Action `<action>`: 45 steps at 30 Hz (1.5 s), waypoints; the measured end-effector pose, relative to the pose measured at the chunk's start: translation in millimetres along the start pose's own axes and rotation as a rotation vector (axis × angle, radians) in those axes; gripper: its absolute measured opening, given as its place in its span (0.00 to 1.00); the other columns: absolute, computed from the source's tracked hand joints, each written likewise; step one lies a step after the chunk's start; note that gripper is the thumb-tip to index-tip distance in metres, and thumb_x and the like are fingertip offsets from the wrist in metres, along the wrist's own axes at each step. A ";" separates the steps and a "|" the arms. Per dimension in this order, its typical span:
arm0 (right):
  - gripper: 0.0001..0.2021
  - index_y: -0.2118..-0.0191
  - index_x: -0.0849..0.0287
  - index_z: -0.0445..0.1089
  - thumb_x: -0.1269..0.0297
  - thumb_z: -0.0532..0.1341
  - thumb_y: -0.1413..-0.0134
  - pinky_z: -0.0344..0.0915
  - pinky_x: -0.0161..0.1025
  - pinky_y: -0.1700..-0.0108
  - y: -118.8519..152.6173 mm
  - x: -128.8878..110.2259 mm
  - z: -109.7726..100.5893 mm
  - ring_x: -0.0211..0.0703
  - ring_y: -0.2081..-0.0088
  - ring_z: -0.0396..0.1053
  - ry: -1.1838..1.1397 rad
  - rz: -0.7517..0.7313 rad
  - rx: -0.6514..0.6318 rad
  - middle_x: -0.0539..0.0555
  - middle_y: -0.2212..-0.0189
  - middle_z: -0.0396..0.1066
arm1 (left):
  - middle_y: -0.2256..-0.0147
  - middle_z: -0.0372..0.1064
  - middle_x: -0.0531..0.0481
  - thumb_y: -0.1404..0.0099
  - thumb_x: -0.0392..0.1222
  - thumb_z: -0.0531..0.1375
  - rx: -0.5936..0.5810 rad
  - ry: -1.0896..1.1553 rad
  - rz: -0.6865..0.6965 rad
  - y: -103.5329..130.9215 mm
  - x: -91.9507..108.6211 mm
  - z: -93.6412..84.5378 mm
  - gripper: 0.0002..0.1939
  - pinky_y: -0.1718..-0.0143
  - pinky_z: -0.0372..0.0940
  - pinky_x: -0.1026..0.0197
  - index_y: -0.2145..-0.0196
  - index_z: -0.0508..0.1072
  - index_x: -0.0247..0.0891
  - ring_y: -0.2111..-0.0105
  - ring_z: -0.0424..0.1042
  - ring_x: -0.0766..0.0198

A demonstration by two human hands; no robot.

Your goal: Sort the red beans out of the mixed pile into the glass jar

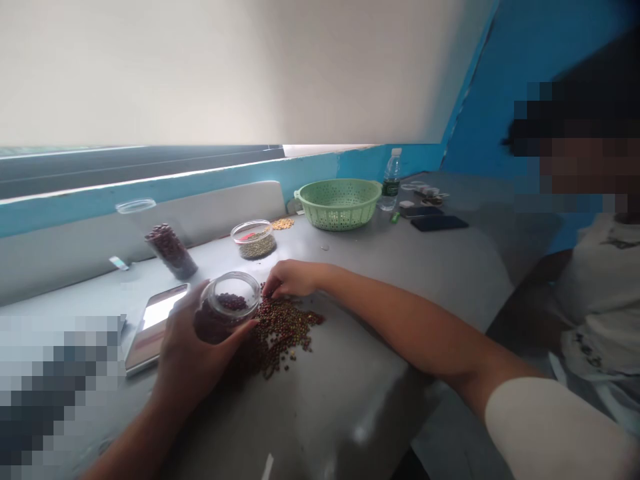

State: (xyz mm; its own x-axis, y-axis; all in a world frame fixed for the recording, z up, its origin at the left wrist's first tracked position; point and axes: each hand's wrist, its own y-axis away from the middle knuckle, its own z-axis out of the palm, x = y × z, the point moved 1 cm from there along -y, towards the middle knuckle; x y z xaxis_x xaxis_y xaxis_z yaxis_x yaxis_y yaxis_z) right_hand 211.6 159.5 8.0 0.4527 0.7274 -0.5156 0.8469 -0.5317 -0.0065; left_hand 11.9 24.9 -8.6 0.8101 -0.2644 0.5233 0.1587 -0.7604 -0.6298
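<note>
My left hand is wrapped round a clear round jar with dark red beans inside. The jar's open mouth tilts toward me. Just right of it, a mixed pile of red and greenish beans is spread on the grey table. At the pile's back edge, my right hand reaches down with its fingers pinched together among the beans. What lies between those fingertips is too small and covered to make out.
A tall clear container of dark beans, a round tub of small green beans and a heap of yellow kernels stand behind. A phone lies left. Farther back are a green basket, water bottle and dark phone. A person sits right.
</note>
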 end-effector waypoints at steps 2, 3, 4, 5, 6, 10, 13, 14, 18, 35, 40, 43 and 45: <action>0.13 0.52 0.62 0.82 0.76 0.67 0.42 0.66 0.32 0.56 -0.6 -2.9 0.6 0.38 0.60 0.76 -0.017 0.005 -0.004 0.56 0.58 0.83 | 0.43 0.69 0.36 0.54 0.72 0.69 -0.001 0.007 0.000 -1.1 2.6 -0.7 0.51 0.42 0.68 0.30 0.39 0.66 0.42 0.42 0.71 0.33; 0.13 0.52 0.63 0.82 0.76 0.67 0.42 0.66 0.31 0.56 -1.1 -3.8 1.1 0.38 0.60 0.76 -0.026 0.010 -0.004 0.56 0.58 0.83 | 0.43 0.69 0.37 0.54 0.71 0.69 -0.004 0.012 -0.001 -1.4 3.5 -1.1 0.50 0.42 0.69 0.29 0.39 0.66 0.43 0.43 0.71 0.33; 0.13 0.52 0.63 0.82 0.76 0.66 0.42 0.67 0.31 0.57 -1.5 -4.4 1.6 0.37 0.60 0.76 -0.035 0.017 -0.003 0.56 0.58 0.83 | 0.43 0.70 0.37 0.53 0.71 0.69 -0.007 0.016 -0.004 -1.6 3.9 -1.4 0.49 0.42 0.69 0.29 0.39 0.66 0.44 0.43 0.71 0.32; 0.12 0.52 0.64 0.81 0.77 0.66 0.41 0.67 0.30 0.57 -1.5 -4.7 2.1 0.36 0.60 0.77 -0.043 0.023 -0.001 0.57 0.58 0.83 | 0.44 0.70 0.37 0.53 0.70 0.70 -0.009 0.020 -0.012 -1.6 3.9 -1.7 0.48 0.42 0.68 0.28 0.40 0.66 0.45 0.43 0.71 0.32; 0.12 0.52 0.65 0.81 0.77 0.66 0.41 0.67 0.30 0.57 -1.2 -4.9 2.3 0.36 0.60 0.77 -0.048 0.027 0.001 0.57 0.58 0.83 | 0.43 0.70 0.37 0.52 0.69 0.70 -0.010 0.022 -0.024 -1.5 3.5 -1.9 0.48 0.42 0.68 0.28 0.39 0.66 0.45 0.43 0.71 0.32; 0.10 0.55 0.65 0.82 0.76 0.67 0.41 0.67 0.31 0.57 3.4 -5.7 0.8 0.37 0.60 0.77 -0.038 0.035 0.009 0.58 0.58 0.83 | 0.42 0.69 0.36 0.52 0.67 0.71 -0.012 0.030 -0.068 -0.3 0.1 -1.5 0.48 0.42 0.69 0.28 0.38 0.65 0.45 0.43 0.72 0.32; 0.09 0.57 0.63 0.82 0.76 0.67 0.42 0.66 0.33 0.57 6.7 -6.1 -0.8 0.38 0.60 0.76 -0.021 0.044 0.025 0.57 0.58 0.83 | 0.41 0.69 0.36 0.51 0.66 0.71 -0.012 0.029 -0.065 0.2 -0.3 -1.3 0.49 0.42 0.69 0.28 0.37 0.64 0.45 0.43 0.72 0.33; 0.09 0.57 0.63 0.82 0.76 0.67 0.42 0.66 0.33 0.57 7.2 -6.2 -1.0 0.39 0.60 0.76 -0.019 0.047 0.032 0.56 0.59 0.83 | 0.41 0.69 0.36 0.51 0.66 0.71 -0.009 0.025 -0.056 0.3 0.2 -1.4 0.48 0.42 0.69 0.28 0.37 0.64 0.45 0.43 0.72 0.33; 0.08 0.59 0.63 0.82 0.77 0.67 0.43 0.65 0.33 0.57 7.5 -6.1 -0.2 0.39 0.60 0.76 -0.024 0.048 0.058 0.56 0.60 0.83 | 0.42 0.70 0.38 0.50 0.66 0.71 -0.016 0.024 -0.013 0.6 0.9 -2.3 0.46 0.41 0.70 0.31 0.38 0.65 0.46 0.43 0.72 0.36; 0.08 0.57 0.65 0.81 0.67 0.67 0.37 0.64 0.34 0.57 16.9 7.1 -8.0 0.39 0.61 0.74 -0.033 0.091 0.137 0.58 0.60 0.82 | 0.40 0.68 0.36 0.51 0.66 0.72 0.013 0.027 0.020 3.0 -2.4 -1.2 0.50 0.39 0.68 0.32 0.36 0.64 0.41 0.42 0.71 0.35; 0.07 0.58 0.64 0.82 0.67 0.68 0.39 0.62 0.34 0.58 17.9 11.9 -8.5 0.39 0.63 0.74 -0.007 0.100 0.171 0.57 0.63 0.82 | 0.40 0.68 0.35 0.51 0.66 0.71 0.017 0.015 0.044 2.8 -1.4 -1.6 0.51 0.38 0.67 0.33 0.36 0.63 0.38 0.41 0.70 0.36; 0.07 0.59 0.63 0.83 0.67 0.68 0.39 0.62 0.34 0.58 17.3 15.2 -8.4 0.39 0.62 0.74 0.018 0.099 0.217 0.56 0.63 0.83 | 0.41 0.69 0.33 0.49 0.67 0.70 0.005 0.011 0.073 3.1 -2.1 -1.6 0.50 0.40 0.68 0.32 0.36 0.64 0.37 0.41 0.70 0.35; 0.07 0.59 0.61 0.83 0.65 0.68 0.39 0.62 0.34 0.59 16.5 18.5 -8.3 0.40 0.62 0.75 0.042 0.101 0.265 0.56 0.62 0.83 | 0.40 0.68 0.33 0.48 0.66 0.70 0.000 0.011 0.076 3.5 -4.7 -0.9 0.50 0.38 0.67 0.32 0.36 0.63 0.38 0.40 0.70 0.35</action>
State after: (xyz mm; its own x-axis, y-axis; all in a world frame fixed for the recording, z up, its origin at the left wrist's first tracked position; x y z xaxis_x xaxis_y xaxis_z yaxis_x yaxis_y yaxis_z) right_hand 236.2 167.8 5.4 0.5470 0.6792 -0.4893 0.6969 -0.6934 -0.1833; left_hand 8.1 23.0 -12.7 0.8135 -0.3283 0.4800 0.0968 -0.7374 -0.6685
